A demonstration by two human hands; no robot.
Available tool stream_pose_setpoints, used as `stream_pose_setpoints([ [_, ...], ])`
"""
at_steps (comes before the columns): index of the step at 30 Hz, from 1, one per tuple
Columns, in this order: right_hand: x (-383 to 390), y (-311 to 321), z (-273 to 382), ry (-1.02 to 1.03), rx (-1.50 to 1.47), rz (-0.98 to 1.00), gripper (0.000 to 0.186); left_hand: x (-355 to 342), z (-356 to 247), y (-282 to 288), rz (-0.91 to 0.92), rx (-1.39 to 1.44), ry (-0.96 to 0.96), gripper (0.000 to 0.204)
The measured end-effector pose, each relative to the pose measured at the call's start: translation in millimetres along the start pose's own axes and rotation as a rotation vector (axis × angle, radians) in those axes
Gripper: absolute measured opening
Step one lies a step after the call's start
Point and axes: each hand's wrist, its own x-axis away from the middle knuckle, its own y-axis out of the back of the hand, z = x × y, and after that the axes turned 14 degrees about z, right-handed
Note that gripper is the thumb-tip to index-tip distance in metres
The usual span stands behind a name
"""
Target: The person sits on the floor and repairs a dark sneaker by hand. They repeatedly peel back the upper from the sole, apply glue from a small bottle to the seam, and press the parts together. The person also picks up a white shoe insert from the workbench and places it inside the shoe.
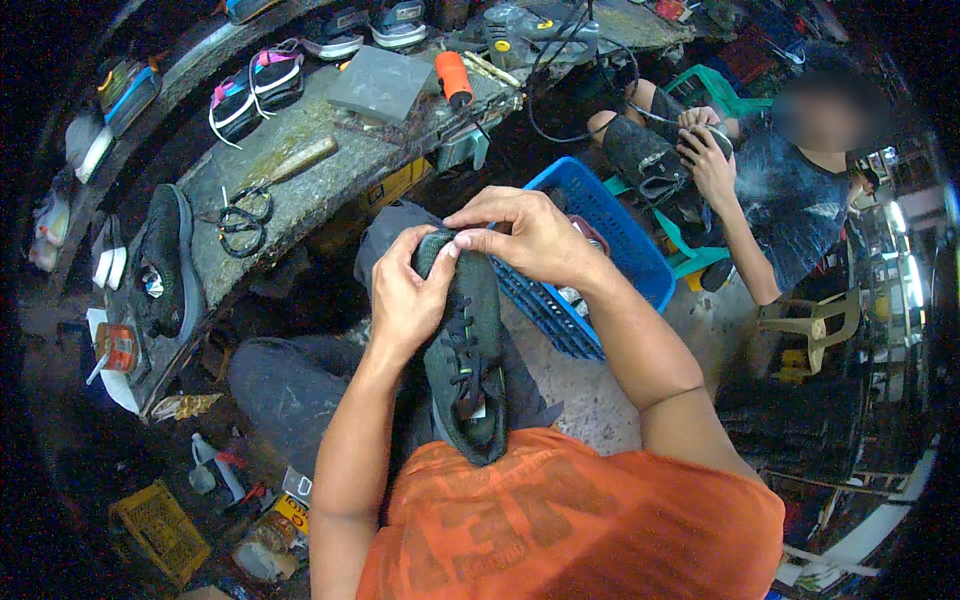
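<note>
A dark laced sneaker (462, 345) lies lengthwise over my lap, its toe pointing away from me and its heel against my orange shirt (580, 510). My left hand (405, 295) wraps the left side of the toe, thumb on top. From the right, my right hand (540, 238) grips the toe's front edge, with the thumb on the upper and the fingers bent over the far rim. Both thumbs nearly meet there. Whether anything small is between the right fingertips is hidden.
Left and ahead runs a worn workbench (300, 185) bearing a dark sneaker (168, 265), scissors (245, 220), a hammer (290, 162), a grey block (380, 82) and an orange-handled tool (453, 78). A blue basket (625, 225) stands to my right. Beyond it, another person (790, 200) sits handling a shoe.
</note>
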Motion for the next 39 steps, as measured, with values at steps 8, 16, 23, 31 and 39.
stream_pose_setpoints([
  [8,-11.2,-3.9,-6.7,-0.054,0.148,0.051,0.020,-1.0,3.0,0.7,0.048,-0.009,0.027,0.033],
  [16,-14.5,1.5,-9.8,-0.156,0.117,0.100,0.023,-0.5,-0.3,-3.2,0.060,-0.055,0.015,0.032],
  [23,-6.2,-4.2,-13.8,-0.227,-0.020,0.105,0.023,6.2,-0.5,-2.2,0.066,-0.233,-0.086,0.032],
  [31,16.7,-43.9,-29.2,-0.176,-0.778,0.139,0.053,11.7,5.4,21.5,0.078,-0.171,0.066,0.040],
  [39,25.1,-48.0,6.5,-0.112,-0.626,-0.053,0.062,47.7,-40.4,33.5,-0.127,-0.385,0.028,0.035],
])
